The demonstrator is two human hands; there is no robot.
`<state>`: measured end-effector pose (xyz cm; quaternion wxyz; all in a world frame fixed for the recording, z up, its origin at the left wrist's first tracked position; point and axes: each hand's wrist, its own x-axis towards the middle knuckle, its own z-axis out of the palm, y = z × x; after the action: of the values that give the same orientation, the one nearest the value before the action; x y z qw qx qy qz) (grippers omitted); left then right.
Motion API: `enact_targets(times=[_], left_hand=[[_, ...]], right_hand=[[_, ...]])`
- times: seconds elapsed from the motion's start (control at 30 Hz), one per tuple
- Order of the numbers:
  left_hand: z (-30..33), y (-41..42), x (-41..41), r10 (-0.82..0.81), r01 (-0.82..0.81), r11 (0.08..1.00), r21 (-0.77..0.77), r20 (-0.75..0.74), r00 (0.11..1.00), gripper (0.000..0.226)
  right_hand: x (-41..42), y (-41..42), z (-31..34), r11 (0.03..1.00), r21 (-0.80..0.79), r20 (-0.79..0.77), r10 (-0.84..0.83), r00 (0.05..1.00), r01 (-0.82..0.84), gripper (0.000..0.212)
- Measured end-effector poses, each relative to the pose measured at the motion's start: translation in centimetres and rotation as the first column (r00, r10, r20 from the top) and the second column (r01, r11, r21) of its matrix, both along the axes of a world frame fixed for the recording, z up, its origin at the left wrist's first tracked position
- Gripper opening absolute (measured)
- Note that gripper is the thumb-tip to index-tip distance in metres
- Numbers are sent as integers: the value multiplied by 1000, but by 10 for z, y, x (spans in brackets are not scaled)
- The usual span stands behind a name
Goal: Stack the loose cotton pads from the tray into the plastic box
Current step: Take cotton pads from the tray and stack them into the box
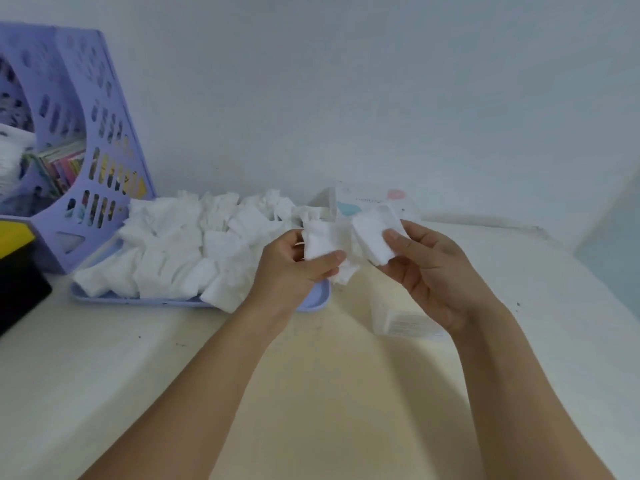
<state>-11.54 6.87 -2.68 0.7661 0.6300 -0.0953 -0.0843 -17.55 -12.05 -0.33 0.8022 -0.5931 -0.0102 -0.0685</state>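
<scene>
Two pad bunches pinched: left hand (294, 268) holds crumpled pads (323, 245), right hand (429, 268) a squarer stack (375, 233). I'd align edges before boxing; box apparently behind.

left hand (294, 263) — fingers curled, pinching | right hand (429, 268) — thumb pinching, raised

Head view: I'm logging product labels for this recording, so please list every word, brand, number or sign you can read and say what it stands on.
No text is readable.
Plastic box under the right hand: lines of small grey print, too blurred to read.
White lid or pack behind the hands: faint print beside pink and blue shapes, too small to read.
Yellow paper in the purple file rack: dark marks, not legible.
</scene>
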Motion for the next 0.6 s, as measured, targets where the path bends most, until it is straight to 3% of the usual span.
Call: enact_targets(times=[0.1, 0.2, 0.3, 0.37, 0.43, 0.5, 0.6], left_hand=[[3, 17, 0, -106, 104, 981, 162, 0, 994, 32], [7, 25, -5, -217, 178, 922, 343, 80, 973, 42], [10, 22, -10, -288, 235, 910, 343, 113, 951, 53], [11, 21, -11, -324, 289, 918, 272, 93, 941, 62], [11, 22, -9, -291, 271, 943, 193, 84, 953, 57], [10, 23, -4, -183, 176, 979, 107, 62, 981, 46], [7, 22, 1, -37, 37, 999, -20, -31, 999, 39]], right_hand=[[-1, 7, -3, 980, -185, -6, 80, 997, -79, 35], [-3, 11, -6, 885, -427, -69, 174, 982, -187, 31], [-2, 14, -7, 883, -453, -72, 106, 992, -127, 24], [-1, 15, -6, 920, -390, -42, 29, 999, -43, 22], [0, 12, -6, 976, -216, -52, 2, 999, -13, 20], [1, 10, -4, 1000, 11, -84, -7, 996, 8, 18], [1, 9, -1, 952, 303, -115, -1, 993, 36, 10]])
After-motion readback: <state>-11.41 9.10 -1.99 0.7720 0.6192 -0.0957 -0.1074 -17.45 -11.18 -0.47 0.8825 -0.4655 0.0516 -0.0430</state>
